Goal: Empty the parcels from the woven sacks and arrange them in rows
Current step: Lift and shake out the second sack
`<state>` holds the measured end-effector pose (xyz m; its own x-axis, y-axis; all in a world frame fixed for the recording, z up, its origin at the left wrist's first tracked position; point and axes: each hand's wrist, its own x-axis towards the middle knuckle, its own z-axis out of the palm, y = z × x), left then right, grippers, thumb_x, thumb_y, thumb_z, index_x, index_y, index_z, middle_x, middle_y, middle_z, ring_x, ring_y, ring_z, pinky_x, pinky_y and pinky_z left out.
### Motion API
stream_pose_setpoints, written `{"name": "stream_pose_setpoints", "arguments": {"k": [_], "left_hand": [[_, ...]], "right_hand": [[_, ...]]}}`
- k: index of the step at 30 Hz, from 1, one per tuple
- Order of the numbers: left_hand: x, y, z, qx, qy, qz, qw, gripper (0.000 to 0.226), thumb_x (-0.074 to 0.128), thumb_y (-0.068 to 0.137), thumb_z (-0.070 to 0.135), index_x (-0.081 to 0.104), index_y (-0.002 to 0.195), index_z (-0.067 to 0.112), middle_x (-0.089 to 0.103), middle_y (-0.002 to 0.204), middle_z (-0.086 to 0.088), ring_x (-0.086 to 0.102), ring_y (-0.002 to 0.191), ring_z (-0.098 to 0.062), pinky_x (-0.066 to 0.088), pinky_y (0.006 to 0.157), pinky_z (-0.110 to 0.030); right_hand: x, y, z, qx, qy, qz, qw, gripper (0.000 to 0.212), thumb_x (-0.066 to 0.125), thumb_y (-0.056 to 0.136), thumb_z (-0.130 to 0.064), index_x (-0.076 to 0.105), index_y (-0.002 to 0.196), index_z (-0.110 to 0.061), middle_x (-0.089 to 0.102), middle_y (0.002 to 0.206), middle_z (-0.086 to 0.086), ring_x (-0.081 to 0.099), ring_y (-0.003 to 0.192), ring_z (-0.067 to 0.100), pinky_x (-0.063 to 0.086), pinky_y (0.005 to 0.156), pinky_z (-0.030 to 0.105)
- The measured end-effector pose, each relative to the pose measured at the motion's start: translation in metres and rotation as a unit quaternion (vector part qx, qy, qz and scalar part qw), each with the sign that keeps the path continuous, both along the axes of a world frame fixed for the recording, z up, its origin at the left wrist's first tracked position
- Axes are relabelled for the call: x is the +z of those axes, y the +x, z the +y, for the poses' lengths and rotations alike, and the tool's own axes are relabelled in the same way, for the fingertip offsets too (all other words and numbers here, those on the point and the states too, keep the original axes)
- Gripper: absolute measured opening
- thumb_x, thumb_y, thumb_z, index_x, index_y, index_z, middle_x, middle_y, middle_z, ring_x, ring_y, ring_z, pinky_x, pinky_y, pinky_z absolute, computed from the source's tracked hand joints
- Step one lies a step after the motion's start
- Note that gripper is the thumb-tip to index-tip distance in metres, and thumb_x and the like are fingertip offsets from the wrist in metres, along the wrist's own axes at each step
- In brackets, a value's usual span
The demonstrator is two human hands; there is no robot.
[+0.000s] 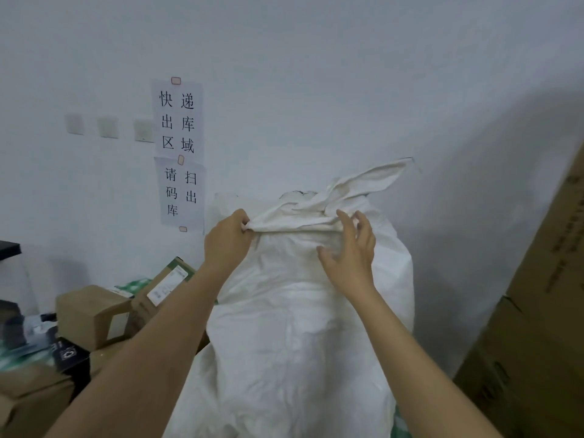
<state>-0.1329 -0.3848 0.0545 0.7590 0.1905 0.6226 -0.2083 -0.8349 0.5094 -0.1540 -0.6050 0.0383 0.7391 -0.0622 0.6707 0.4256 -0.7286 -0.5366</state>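
Left hand (228, 238) pinches the folded top edge of the sack (300, 311) at its left corner, fingers curled tight round the cloth; my right hand (349, 248) is spread, fingers loose, touching the same fold near the knot (325, 202). The sack stands full and upright in front of me against the wall (316, 74), its mouth tied shut with one loose tail (379, 173) sticking up to the right.

To do this well, I judge I should hold the fold taut with my left and work the knot free with my right — pulling the tail rather than tearing at the weave. Only then tip it, slowly, so parcels don't tumble out in a heap.

Two paper signs are taped to the wall. The upper sign (177, 121) reads 快递出库区域, the lower sign (180, 192) 请扫码出库. At lower left lie boxes (91, 314) with white shipping labels — too small and blurred to read. The big carton (543, 311) at right has dark print along its side that I can't make out.
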Motion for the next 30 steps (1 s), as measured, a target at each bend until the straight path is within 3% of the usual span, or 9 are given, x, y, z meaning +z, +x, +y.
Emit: {"name": "stream_pose_setpoints", "arguments": {"k": [4,7,13,17,20,23,25,27,30], "left_hand": [[-0.013,-0.001,0.0,-0.001,-0.047,0.009,0.999,0.007,0.049,0.093,0.02,0.047,0.086,0.017,0.053,0.072,-0.003,0.05,0.072,-0.027,0.033,0.059,-0.032],[-0.021,-0.002,-0.003,0.008,-0.077,0.009,0.997,0.009,0.05,0.093,0.02,0.047,0.086,0.016,0.056,0.075,-0.005,0.05,0.071,-0.027,0.032,0.058,-0.032],[-0.041,-0.002,-0.001,-0.026,-0.163,-0.009,0.986,0.01,0.053,0.092,0.019,0.053,0.085,0.011,0.059,0.072,-0.008,0.054,0.068,-0.024,0.04,0.061,-0.033],[-0.049,-0.002,-0.006,-0.067,-0.217,-0.03,0.973,0.016,0.055,0.094,0.026,0.053,0.085,0.014,0.047,0.062,0.0,0.04,0.053,-0.004,0.033,0.053,-0.019],[-0.062,0.001,-0.007,-0.067,-0.214,-0.034,0.974,0.023,0.053,0.096,0.034,0.06,0.106,0.015,0.062,0.083,-0.009,0.054,0.072,-0.01,0.045,0.068,-0.024],[-0.083,0.006,-0.005,-0.013,-0.208,0.12,0.971,0.05,0.051,0.094,0.045,0.046,0.132,0.012,0.051,0.125,-0.018,0.05,0.116,-0.031,0.041,0.101,-0.044],[-0.097,0.006,-0.007,-0.015,-0.191,0.263,0.946,0.066,0.045,0.095,0.052,0.034,0.143,0.008,0.038,0.143,-0.019,0.038,0.132,-0.034,0.032,0.109,-0.042],[-0.109,0.005,-0.012,-0.037,-0.19,0.338,0.921,0.071,0.041,0.096,0.054,0.03,0.146,0.004,0.035,0.149,-0.018,0.035,0.136,-0.033,0.03,0.11,-0.039],[-0.116,0.007,-0.015,-0.037,-0.197,0.339,0.919,0.057,0.048,0.093,0.045,0.045,0.136,0.007,0.047,0.137,-0.017,0.047,0.123,-0.033,0.04,0.103,-0.039]], "right_hand": [[-0.035,-0.01,0.008,-0.026,-0.055,0.035,0.998,0.089,0.067,0.085,-0.041,0.01,0.153,-0.032,-0.005,0.16,0.006,-0.004,0.147,0.024,0.002,0.119,0.043],[-0.06,-0.012,0.013,-0.061,-0.086,0.081,0.991,0.091,0.061,0.086,-0.051,0.006,0.154,-0.028,-0.003,0.16,0.009,-0.002,0.147,0.027,-0.003,0.118,0.042],[-0.099,-0.009,0.007,-0.135,-0.181,0.007,0.974,0.064,0.037,0.088,-0.058,0.053,0.135,-0.018,0.053,0.134,0.01,0.046,0.122,0.028,0.023,0.106,0.039],[-0.102,-0.003,0.004,-0.168,-0.197,-0.03,0.966,0.052,0.044,0.087,-0.051,0.065,0.119,-0.017,0.061,0.115,0.007,0.054,0.103,0.027,0.026,0.092,0.036],[-0.105,0.001,0.002,-0.187,-0.205,-0.023,0.96,0.047,0.046,0.086,-0.048,0.068,0.11,-0.015,0.062,0.105,0.007,0.054,0.095,0.028,0.028,0.086,0.037],[-0.109,0.007,-0.002,-0.196,-0.203,-0.004,0.959,0.045,0.048,0.085,-0.046,0.068,0.106,-0.012,0.061,0.103,0.009,0.053,0.093,0.029,0.031,0.084,0.039],[-0.112,0.012,-0.005,-0.198,-0.205,0.009,0.959,0.045,0.048,0.083,-0.046,0.069,0.105,-0.011,0.061,0.102,0.009,0.053,0.092,0.029,0.033,0.084,0.04],[-0.112,0.016,-0.006,-0.202,-0.203,0.02,0.958,0.045,0.048,0.083,-0.045,0.069,0.104,-0.011,0.061,0.1,0.009,0.053,0.091,0.03,0.034,0.084,0.04],[-0.112,0.021,-0.009,-0.207,-0.194,0.025,0.959,0.047,0.045,0.082,-0.046,0.069,0.103,-0.011,0.06,0.1,0.008,0.052,0.091,0.029,0.034,0.085,0.04]]}}
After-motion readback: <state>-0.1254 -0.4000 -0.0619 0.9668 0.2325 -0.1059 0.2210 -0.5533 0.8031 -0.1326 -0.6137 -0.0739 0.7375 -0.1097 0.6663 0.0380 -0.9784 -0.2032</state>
